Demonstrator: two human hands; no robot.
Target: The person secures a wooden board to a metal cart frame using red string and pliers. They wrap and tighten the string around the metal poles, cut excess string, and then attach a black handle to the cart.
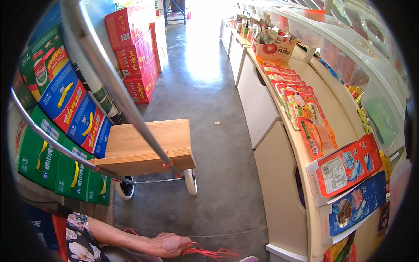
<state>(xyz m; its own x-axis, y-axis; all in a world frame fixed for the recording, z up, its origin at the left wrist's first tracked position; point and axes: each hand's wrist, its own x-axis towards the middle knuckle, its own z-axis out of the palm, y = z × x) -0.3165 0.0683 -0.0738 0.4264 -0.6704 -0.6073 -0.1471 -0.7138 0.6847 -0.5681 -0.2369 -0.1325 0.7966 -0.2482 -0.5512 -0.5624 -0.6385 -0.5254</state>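
Head view: the left hand (169, 245) is closed in a fist around red string (209, 252). Several loose strands extend from the finger side of the fist toward the right, above the grey floor (218, 174); a further red loop shows just beyond the forearm. The wheeled cart (148, 160), with its wooden board, stands ahead of the hand, apart from it. The right hand's state cannot be told; it is out of view.
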